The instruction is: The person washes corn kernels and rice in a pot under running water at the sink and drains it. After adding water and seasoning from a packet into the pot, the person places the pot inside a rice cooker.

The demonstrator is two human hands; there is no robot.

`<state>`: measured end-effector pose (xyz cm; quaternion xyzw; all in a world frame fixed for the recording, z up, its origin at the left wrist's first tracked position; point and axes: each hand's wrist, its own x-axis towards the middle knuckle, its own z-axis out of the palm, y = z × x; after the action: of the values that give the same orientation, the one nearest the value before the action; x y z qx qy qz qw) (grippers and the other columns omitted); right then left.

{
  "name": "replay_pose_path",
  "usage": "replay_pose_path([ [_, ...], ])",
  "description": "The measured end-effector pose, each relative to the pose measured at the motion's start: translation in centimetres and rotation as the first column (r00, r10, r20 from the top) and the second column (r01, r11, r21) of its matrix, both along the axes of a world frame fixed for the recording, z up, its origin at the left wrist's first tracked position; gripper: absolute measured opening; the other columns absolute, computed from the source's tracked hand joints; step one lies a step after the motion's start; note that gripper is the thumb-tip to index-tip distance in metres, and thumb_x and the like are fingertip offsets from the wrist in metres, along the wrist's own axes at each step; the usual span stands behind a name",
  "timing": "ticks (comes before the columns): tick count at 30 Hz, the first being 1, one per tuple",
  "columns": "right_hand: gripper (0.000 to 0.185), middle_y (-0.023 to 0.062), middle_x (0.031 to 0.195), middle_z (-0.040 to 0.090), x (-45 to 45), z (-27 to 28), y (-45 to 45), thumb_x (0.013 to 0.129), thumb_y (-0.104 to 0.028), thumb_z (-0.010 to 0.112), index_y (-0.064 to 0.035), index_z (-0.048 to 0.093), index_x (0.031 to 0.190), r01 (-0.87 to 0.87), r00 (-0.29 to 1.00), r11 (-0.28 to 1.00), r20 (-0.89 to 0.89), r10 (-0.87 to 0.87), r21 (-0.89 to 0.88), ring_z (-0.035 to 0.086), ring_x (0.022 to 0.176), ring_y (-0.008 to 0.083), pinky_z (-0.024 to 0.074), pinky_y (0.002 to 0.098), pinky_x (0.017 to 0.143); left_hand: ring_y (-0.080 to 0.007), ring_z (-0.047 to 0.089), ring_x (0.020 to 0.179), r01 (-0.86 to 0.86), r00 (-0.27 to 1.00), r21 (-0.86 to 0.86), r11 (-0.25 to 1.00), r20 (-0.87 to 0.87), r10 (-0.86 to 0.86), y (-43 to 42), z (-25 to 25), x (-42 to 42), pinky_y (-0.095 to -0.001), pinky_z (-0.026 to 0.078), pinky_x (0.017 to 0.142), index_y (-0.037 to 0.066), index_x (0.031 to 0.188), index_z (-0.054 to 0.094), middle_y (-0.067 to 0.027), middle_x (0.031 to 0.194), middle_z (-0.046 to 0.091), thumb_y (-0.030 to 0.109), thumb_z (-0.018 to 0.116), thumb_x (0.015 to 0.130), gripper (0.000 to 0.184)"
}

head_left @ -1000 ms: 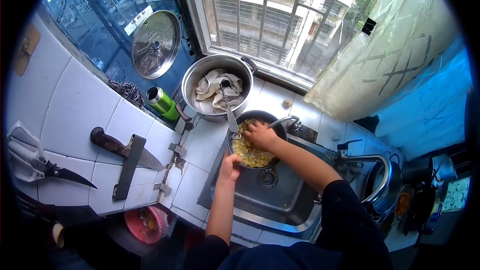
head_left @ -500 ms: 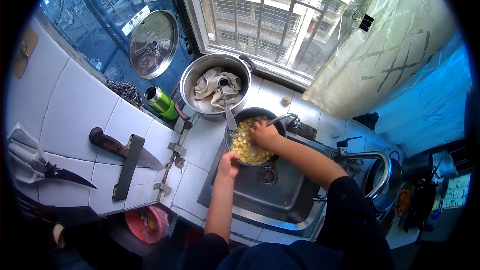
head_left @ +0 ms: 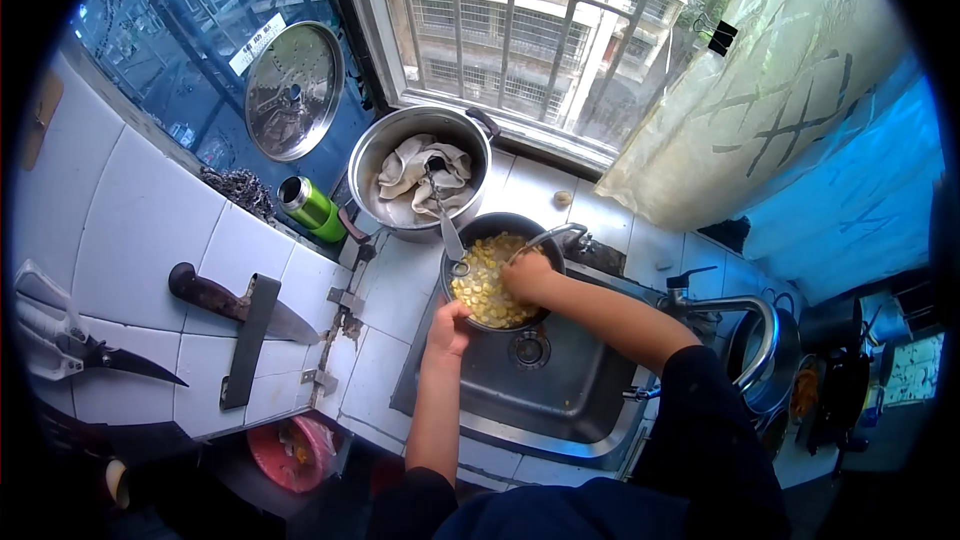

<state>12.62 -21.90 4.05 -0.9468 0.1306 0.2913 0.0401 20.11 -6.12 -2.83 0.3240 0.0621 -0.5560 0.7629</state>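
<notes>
The right hand's (head_left: pixel 528 277) fingers are reaching among yellow diced pieces (head_left: pixel 478 290); their tips are hidden, so I cannot tell whether they are gripping any. The left hand (head_left: pixel 449 330) is pinching the rim of the dark bowl (head_left: pixel 512 222). Inside it, the pieces are lying in cloudy-looking liquid: cutting seems done, draining not. The bowl is sitting at the sink's (head_left: pixel 590 395) far-left corner, near a steel pot (head_left: pixel 362 170) standing on the bench (head_left: pixel 390 285).
</notes>
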Motion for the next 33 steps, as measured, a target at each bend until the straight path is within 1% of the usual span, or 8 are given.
replay_pose_path([
  [3, 0.039, 0.0110, 0.113, 0.049, 0.6, 1.1, 1.3, 0.073, -0.024, 0.060, -0.0080, 0.054, 0.108, -0.018, 0.904, 0.979, -0.415, 0.103, 0.203, 0.053, 0.102, 0.0301, 0.0448, 0.0357, 0.083, -0.0275, 0.053, 0.098, 0.060, 0.996, 0.005, 0.998, -0.072, -0.059, -0.7, 0.2, -0.1, -0.0382, 0.045, 0.087, 0.001, 0.117, 0.043, -0.0132, 0.109, 0.053, -0.004, 0.043, 0.062, 0.055],
  [9, 0.034, 0.0074, 0.120, 0.046, 0.4, -1.3, 0.1, 0.075, -0.024, 0.055, -0.0160, 0.057, 0.109, -0.223, 0.895, 0.975, 0.401, 0.196, 0.021, 0.044, 0.112, 0.0273, 0.0462, 0.0405, 0.080, -0.0294, 0.055, 0.096, 0.128, 0.991, 0.127, 0.984, 0.030, -0.133, 0.1, 1.3, -1.0, -0.0405, 0.045, 0.086, -0.008, 0.109, 0.049, -0.0164, 0.104, 0.056, 0.004, 0.047, 0.068, 0.043],
  [15, 0.047, 0.0111, 0.114, 0.054, -0.5, -0.6, 0.1, 0.069, -0.021, 0.064, -0.0115, 0.054, 0.113, 0.039, 0.992, 0.997, -0.113, -0.047, -0.073, 0.056, 0.097, 0.0319, 0.0482, 0.0378, 0.075, -0.0296, 0.053, 0.099, 0.158, 0.986, 0.129, 0.979, 0.028, -0.162, -0.1, 1.2, -1.6, -0.0440, 0.046, 0.085, -0.006, 0.110, 0.048, -0.0166, 0.107, 0.054, 0.003, 0.046, 0.067, 0.044],
  [17, 0.045, 0.0129, 0.111, 0.055, 0.7, 0.5, 0.8, 0.069, -0.022, 0.064, -0.0099, 0.056, 0.111, -0.261, 0.841, 0.915, -0.393, 0.372, 0.306, 0.056, 0.097, 0.0314, 0.0477, 0.0360, 0.077, -0.0280, 0.053, 0.096, 0.160, 0.981, 0.136, 0.978, 0.084, -0.172, -0.5, 1.2, -2.0, -0.0429, 0.048, 0.079, 0.001, 0.115, 0.042, -0.0143, 0.107, 0.051, 0.000, 0.047, 0.066, 0.050],
  [23, 0.044, 0.0124, 0.115, 0.049, -0.5, -0.5, 0.6, 0.066, -0.025, 0.065, -0.0139, 0.057, 0.107, -0.114, 0.912, 0.992, 0.402, 0.079, 0.063, 0.049, 0.105, 0.0312, 0.0430, 0.0373, 0.085, -0.0226, 0.052, 0.089, 0.136, 0.952, 0.261, 0.956, 0.232, -0.199, 0.3, 2.1, -2.2, -0.0320, 0.048, 0.072, 0.007, 0.119, 0.037, -0.0097, 0.103, 0.049, -0.005, 0.046, 0.062, 0.059],
  [27, 0.052, 0.0129, 0.118, 0.048, -1.1, -1.4, -0.3, 0.070, -0.030, 0.063, -0.0114, 0.049, 0.116, 0.246, 0.969, 0.967, -0.017, -0.246, 0.061, 0.048, 0.108, 0.0287, 0.0454, 0.0405, 0.081, -0.0222, 0.053, 0.089, 0.106, 0.975, 0.184, 0.977, 0.173, -0.138, 0.2, 1.3, -1.3, -0.0317, 0.048, 0.072, 0.005, 0.116, 0.041, -0.0099, 0.102, 0.050, -0.007, 0.047, 0.060, 0.058],
  [28, 0.045, 0.0152, 0.120, 0.046, -0.9, -0.7, -0.2, 0.076, -0.030, 0.058, -0.0094, 0.051, 0.115, 0.028, 0.966, 0.994, -0.258, -0.001, 0.102, 0.047, 0.110, 0.0284, 0.0451, 0.0383, 0.082, -0.0223, 0.053, 0.089, 0.081, 0.973, 0.170, 0.982, 0.199, -0.115, -0.1, 1.3, -1.3, -0.0316, 0.048, 0.072, 0.005, 0.116, 0.041, -0.0099, 0.102, 0.050, -0.006, 0.047, 0.059, 0.058],
  [33, 0.039, 0.0152, 0.114, 0.048, 0.3, -0.9, 1.6, 0.076, -0.021, 0.056, -0.0088, 0.052, 0.112, -0.175, 0.983, 0.920, 0.005, 0.185, 0.350, 0.052, 0.100, 0.0297, 0.0457, 0.0365, 0.082, -0.0214, 0.051, 0.089, 0.127, 0.963, 0.267, 0.955, 0.198, -0.184, -0.7, 3.4, -2.6, -0.0330, 0.049, 0.070, 0.007, 0.117, 0.038, -0.0087, 0.101, 0.048, -0.005, 0.048, 0.060, 0.059],
])
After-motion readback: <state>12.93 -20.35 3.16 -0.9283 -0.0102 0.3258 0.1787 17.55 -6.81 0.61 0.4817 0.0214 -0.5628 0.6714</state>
